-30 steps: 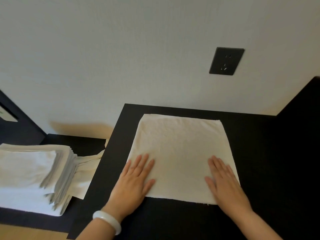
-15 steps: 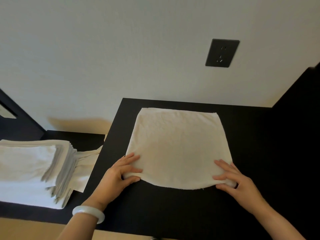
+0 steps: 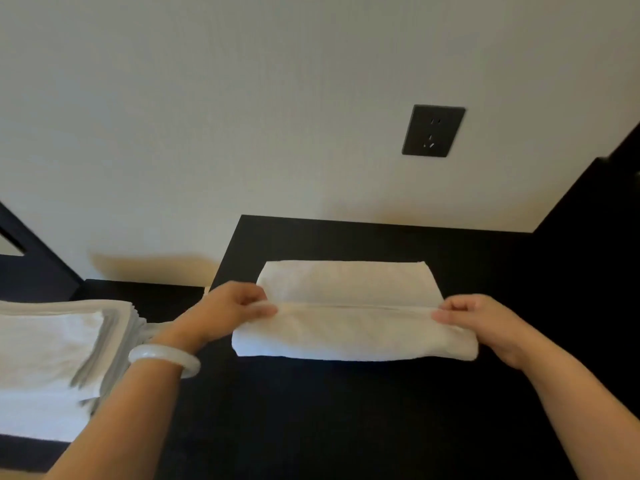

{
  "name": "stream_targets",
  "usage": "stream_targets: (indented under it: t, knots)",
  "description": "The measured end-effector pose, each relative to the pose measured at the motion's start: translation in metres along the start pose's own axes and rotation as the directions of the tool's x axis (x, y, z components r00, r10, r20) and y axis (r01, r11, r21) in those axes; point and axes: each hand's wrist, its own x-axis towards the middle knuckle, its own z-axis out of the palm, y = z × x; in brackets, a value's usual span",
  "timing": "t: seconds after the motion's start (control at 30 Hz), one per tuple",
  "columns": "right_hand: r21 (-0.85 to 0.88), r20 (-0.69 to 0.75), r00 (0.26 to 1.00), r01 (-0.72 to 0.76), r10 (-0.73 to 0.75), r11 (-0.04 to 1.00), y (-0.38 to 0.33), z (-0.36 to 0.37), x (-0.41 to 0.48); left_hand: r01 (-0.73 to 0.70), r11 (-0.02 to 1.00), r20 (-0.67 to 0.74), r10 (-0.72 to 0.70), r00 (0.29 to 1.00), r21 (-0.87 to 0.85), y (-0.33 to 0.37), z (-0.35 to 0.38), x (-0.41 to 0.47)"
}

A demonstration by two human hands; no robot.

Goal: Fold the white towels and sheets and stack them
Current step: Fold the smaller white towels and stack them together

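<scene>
Two hands are seen on one white towel, so, left to right. At the far left, a stack of folded white towels point(image 3: 45, 348) is parked on a lower dark surface point(image 3: 149, 299), right beside the black table point(image 3: 346, 427). A pale bracelet point(image 3: 164, 360) is worn on the left wrist. The left hand point(image 3: 228, 313) is curled at the towel's left end, with the raised edge pinched between thumb and fingers. The towel point(image 3: 349, 330) is laid across the middle of the table, near the wall point(image 3: 242, 98). Its near part is doubled over onto the far part, and the edge is held up roughly midway. A dark socket point(image 3: 433, 130) is mounted on the wall above. The same edge is pinched at its right end by the right hand point(image 3: 478, 320).
</scene>
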Motion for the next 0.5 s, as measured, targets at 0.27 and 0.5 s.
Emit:
stream_targets:
  t: [0.27, 0.5]
  knots:
    - [0.124, -0.178, 0.967, -0.160, 0.181, 0.979, 0.024, 0.023, 0.049, 0.269, 0.916, -0.113, -0.313, 0.943, -0.299, -0.018, 0.026, 0.047]
    - [0.006, -0.463, 0.886, 0.013, -0.009, 1.000, 0.024, 0.028, 0.067, 0.172, 0.975, -0.432, -0.216, 0.876, -0.138, -0.023, 0.033, 0.066]
